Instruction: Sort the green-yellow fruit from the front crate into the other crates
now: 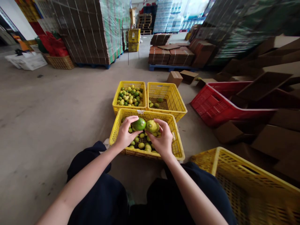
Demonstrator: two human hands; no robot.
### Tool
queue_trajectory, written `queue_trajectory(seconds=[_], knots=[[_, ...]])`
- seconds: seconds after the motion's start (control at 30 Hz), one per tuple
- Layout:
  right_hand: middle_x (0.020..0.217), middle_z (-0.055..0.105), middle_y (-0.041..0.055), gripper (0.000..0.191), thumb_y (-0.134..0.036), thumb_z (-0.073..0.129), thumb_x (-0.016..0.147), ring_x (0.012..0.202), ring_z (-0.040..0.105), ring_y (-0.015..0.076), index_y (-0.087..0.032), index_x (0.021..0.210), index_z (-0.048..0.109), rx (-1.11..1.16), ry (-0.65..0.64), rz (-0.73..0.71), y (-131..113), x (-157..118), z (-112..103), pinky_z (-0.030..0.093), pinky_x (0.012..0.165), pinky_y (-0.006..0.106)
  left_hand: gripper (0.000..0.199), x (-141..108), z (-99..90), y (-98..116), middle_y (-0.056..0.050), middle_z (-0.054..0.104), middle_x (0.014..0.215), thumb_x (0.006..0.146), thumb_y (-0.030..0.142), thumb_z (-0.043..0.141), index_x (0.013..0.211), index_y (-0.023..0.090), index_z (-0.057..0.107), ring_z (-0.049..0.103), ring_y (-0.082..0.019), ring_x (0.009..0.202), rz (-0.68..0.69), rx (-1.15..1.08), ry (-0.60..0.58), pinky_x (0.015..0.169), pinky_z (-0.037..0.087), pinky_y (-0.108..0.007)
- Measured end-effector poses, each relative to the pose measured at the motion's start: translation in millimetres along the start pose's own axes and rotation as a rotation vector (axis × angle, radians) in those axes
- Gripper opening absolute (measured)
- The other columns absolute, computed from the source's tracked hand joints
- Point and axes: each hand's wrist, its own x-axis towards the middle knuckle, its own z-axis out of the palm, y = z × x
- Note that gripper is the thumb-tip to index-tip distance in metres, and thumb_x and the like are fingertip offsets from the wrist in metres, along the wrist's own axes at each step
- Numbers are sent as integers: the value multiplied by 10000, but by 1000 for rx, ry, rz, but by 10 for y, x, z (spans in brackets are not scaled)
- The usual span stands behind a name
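My left hand [126,132] grips a glossy green lime [140,124] between thumb and fingers. Beside it, my right hand [163,137] holds a yellow-green lime [152,126]; the two fruits are side by side, almost touching. Both hands are above the near yellow crate [177,137], which has several green and yellowish limes in its bottom. Behind it on the left, another yellow crate [114,101] is well filled with green and yellow limes. The back right yellow crate [174,97] has only several green limes near its left side.
A red crate [211,103] with cardboard stands at the right, among loose boxes [276,140]. A large yellow crate [246,175] is at the lower right, close to my leg. Farther back are flattened cartons [180,57] on a blue pallet and a wrapped stack [84,34].
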Motion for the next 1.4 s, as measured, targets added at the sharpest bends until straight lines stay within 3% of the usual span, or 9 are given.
queue_trajectory(seconds=[0.17, 0.27, 0.37, 0.53, 0.67, 0.9, 1.23, 1.4], knots=[[1074, 631, 32, 478, -155, 753, 597, 1032, 581, 233, -264, 1041, 614, 30, 38, 85, -2, 19, 2, 480, 917, 380, 510, -3, 10, -63, -54, 639, 1131, 457, -20, 836, 891, 206, 690, 548, -201, 1185, -102, -81, -4, 986, 445, -246], [1042, 644, 25, 479, -154, 773, 563, 1007, 590, 224, -261, 1006, 624, 74, 58, 138, -12, 45, -5, 483, 903, 367, 567, 3, -9, -125, -59, 629, 1142, 432, -12, 843, 933, 208, 695, 593, -195, 1084, -122, -50, -54, 904, 486, -235], [998, 658, 15, 478, -137, 790, 527, 966, 606, 201, -250, 960, 621, 135, 58, 214, -32, 70, -7, 495, 864, 328, 569, 12, -32, -153, -60, 643, 1107, 454, 0, 840, 968, 195, 692, 633, -173, 950, -246, -120, -139, 837, 508, -237], [869, 683, -30, 545, -158, 844, 456, 783, 646, 155, -243, 912, 557, 413, 16, 498, -64, 119, 11, 534, 707, 267, 319, 48, -71, -134, -38, 686, 901, 602, 111, 809, 890, 150, 677, 647, -128, 776, -512, -416, -148, 736, 531, -224], [752, 688, -29, 457, -199, 843, 471, 657, 644, 143, -219, 832, 563, 721, -15, 738, -113, 175, -5, 536, 624, 257, 121, 97, -101, -94, -34, 691, 785, 711, 145, 734, 796, 145, 648, 634, -104, 653, -569, -529, -64, 658, 546, -205], [877, 716, 9, 328, -258, 770, 574, 786, 670, 195, -210, 885, 676, 844, -170, 706, -241, 207, -98, 562, 686, 317, 33, 138, -128, -91, -68, 719, 860, 780, 106, 649, 811, 118, 649, 684, -139, 745, -553, -557, -52, 734, 574, -226], [758, 712, -54, 321, -340, 823, 582, 631, 656, 117, -252, 849, 667, 865, -94, 743, -33, 209, -59, 541, 605, 229, 203, 186, -167, -175, -71, 727, 961, 855, 150, 589, 1046, 131, 654, 708, -190, 892, -517, -490, -40, 832, 574, -274], [777, 722, -42, 325, -365, 815, 596, 668, 667, 122, -249, 870, 685, 844, -96, 741, 6, 171, -1, 555, 668, 244, 203, 199, -194, -213, -100, 702, 1071, 818, 226, 661, 984, 113, 685, 664, -234, 1038, -491, -455, -36, 955, 526, -335]])
